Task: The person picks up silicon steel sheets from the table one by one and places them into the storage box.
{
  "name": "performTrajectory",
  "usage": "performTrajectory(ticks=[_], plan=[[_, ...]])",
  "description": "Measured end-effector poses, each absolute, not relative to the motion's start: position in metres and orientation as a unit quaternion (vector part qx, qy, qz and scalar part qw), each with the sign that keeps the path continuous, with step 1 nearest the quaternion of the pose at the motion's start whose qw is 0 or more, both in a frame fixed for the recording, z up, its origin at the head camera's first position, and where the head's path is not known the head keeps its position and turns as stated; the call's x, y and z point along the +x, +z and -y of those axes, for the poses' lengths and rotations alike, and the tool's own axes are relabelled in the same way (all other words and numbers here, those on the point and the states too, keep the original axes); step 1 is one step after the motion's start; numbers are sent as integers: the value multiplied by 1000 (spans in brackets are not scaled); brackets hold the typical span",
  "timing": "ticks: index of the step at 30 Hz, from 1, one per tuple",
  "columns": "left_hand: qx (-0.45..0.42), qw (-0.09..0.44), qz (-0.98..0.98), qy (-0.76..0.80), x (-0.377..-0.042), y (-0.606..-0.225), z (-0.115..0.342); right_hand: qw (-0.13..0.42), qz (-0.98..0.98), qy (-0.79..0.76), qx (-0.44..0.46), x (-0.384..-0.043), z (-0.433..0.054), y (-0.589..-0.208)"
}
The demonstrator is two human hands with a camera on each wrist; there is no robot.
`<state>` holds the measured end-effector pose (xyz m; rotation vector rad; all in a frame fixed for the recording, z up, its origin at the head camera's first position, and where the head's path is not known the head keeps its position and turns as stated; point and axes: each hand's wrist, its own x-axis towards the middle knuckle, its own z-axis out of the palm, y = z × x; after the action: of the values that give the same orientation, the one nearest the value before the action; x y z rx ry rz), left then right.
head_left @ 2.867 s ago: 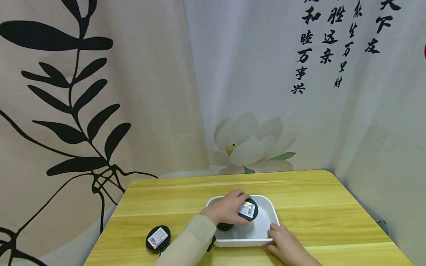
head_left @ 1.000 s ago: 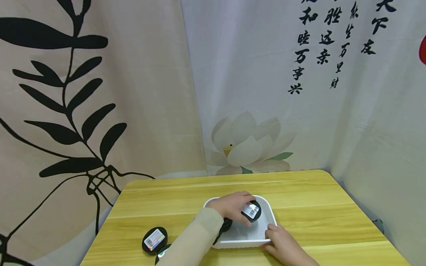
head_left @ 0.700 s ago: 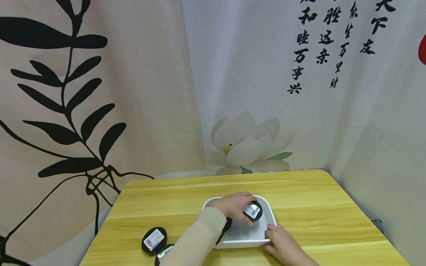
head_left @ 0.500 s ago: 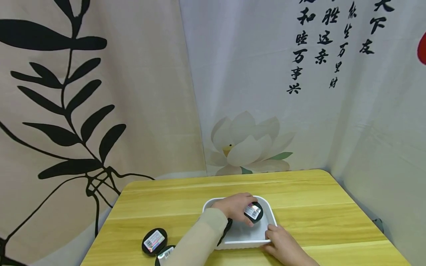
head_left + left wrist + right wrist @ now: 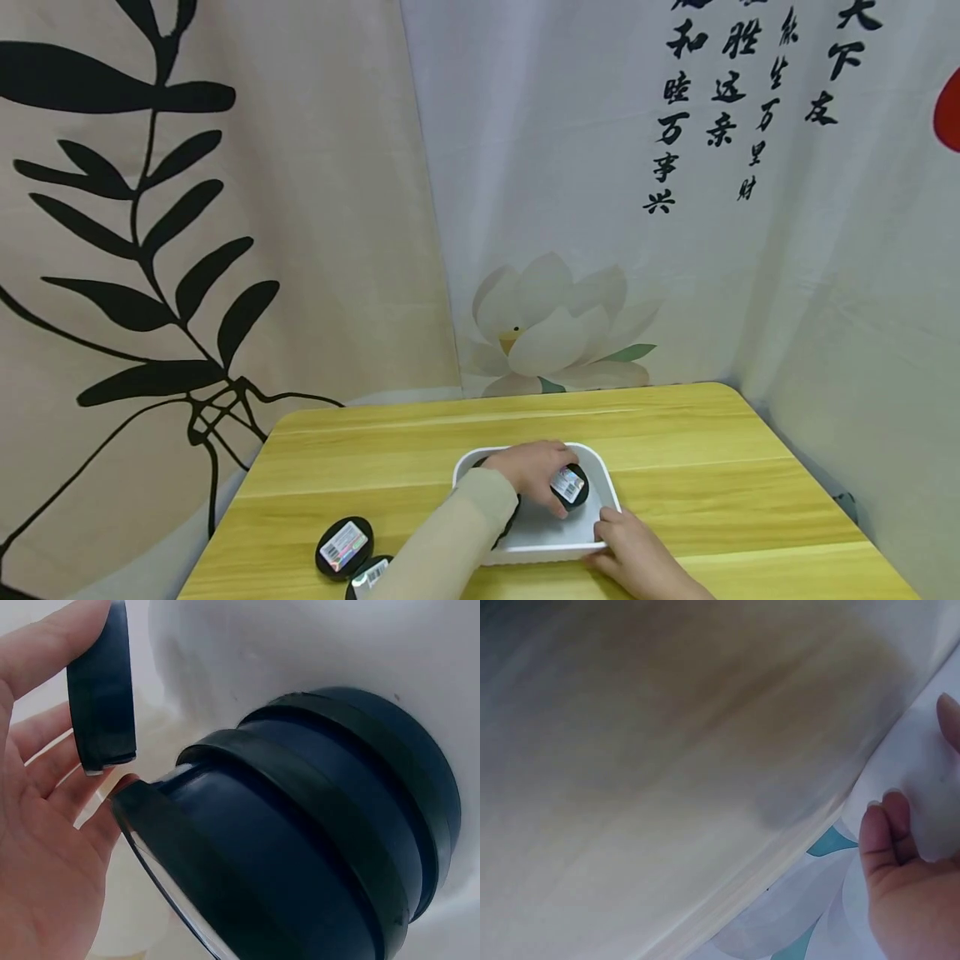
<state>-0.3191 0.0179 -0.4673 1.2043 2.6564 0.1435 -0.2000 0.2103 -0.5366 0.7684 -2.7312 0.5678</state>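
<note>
My left hand (image 5: 536, 468) reaches into a white tray (image 5: 528, 555). Its thumb and fingers grip a flat, round black container (image 5: 570, 486) with a white barcode label, near the tray's right side. The left wrist view shows that container (image 5: 103, 694) edge-on, apart from other dark round containers (image 5: 292, 817) lying against each other inside the tray. My forearm hides most of these from the head camera; only a dark edge (image 5: 507, 523) shows. My right hand (image 5: 637, 552) pinches the tray's near right corner, thumb outside and fingers at the rim.
Two more black containers with barcode labels lie left of the tray, one whole (image 5: 343, 547) and one partly behind the sleeve (image 5: 369, 577). The yellow wood-grain table (image 5: 720, 475) ends at a printed curtain (image 5: 555, 208).
My left hand has shifted the gripped container slightly right and toward me within the tray, and its label face has turned more sideways. The right hand stays on the tray corner.
</note>
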Motion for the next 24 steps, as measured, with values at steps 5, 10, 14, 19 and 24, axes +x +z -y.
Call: performTrajectory(ticks=[5, 10, 14, 19, 24], plan=[[405, 115, -906, 39, -319, -472, -20, 123, 937, 193, 264, -200, -210, -538], [410, 105, -906, 21, -320, -474, -22, 110, 941, 194, 256, -200, -209, -538], [419, 91, -903, -6, -320, -477, -24, 98, 943, 195, 252, -201, -210, -538], [424, 84, -902, -27, -317, -476, -27, 83, 945, 196, 247, -200, -210, -536], [426, 74, -901, -42, -313, -472, -28, 73, 947, 197, 244, -200, -210, -534]])
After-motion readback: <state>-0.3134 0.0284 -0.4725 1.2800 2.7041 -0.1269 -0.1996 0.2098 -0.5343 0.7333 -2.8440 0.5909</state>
